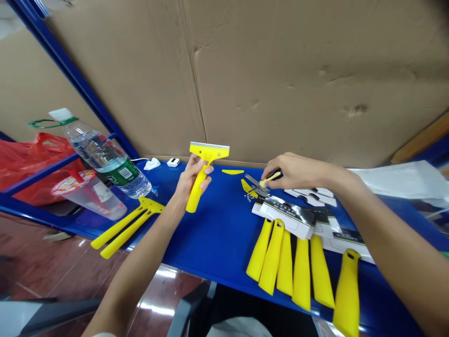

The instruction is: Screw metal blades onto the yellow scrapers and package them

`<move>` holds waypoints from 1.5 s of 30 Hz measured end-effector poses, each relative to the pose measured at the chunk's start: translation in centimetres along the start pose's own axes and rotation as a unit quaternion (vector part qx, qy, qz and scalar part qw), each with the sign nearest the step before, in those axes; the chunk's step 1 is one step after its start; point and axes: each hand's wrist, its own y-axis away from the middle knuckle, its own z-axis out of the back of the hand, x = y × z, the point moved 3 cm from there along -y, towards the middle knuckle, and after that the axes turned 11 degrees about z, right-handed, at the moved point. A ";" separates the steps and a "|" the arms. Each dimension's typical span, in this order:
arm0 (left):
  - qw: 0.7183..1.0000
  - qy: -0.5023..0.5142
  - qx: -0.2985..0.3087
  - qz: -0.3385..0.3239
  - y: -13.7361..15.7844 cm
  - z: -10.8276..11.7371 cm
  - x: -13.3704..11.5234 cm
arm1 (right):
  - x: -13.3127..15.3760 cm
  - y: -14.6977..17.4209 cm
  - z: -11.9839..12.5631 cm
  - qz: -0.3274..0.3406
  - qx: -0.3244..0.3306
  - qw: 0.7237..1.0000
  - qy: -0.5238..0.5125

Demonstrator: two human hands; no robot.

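My left hand is closed around the yellow handle of a scraper, held upright above the blue table with its metal blade edge at the top. My right hand grips a screwdriver with a black and pale yellow handle, low over the table. Under it lie loose metal blades, a yellow cover plate and several tiny screws. Another yellow plate rests farther back. White boxes stand beside the right hand, with several yellow scraper handles sticking out toward me.
Two yellow scrapers lie at the left edge of the blue table. Behind them stand a water bottle and a plastic cup. A white charger sits by the cardboard wall. Plastic bags lie at right.
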 end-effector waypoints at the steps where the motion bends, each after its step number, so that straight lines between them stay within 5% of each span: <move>1: 1.000 0.000 0.002 0.004 0.0 -0.1 0.1 | 0.1 0.0 0.0 0.002 0.001 1.000 -0.001; 13: 0.999 -0.011 0.004 0.041 -0.7 0.1 1.2 | 0.8 0.3 0.5 0.002 -0.005 1.000 0.006; 22: 0.985 -0.076 -0.079 0.131 -2.6 2.3 4.5 | 1.5 2.0 3.0 0.007 -0.055 0.998 0.017; 32: 0.981 -0.079 -0.094 0.153 -2.7 2.7 5.3 | 0.7 -1.3 -1.1 0.042 -0.039 0.998 -0.014; 45: 0.982 -0.084 -0.091 0.143 -2.6 2.4 5.4 | 0.0 -1.0 -1.1 0.010 -0.016 1.000 -0.005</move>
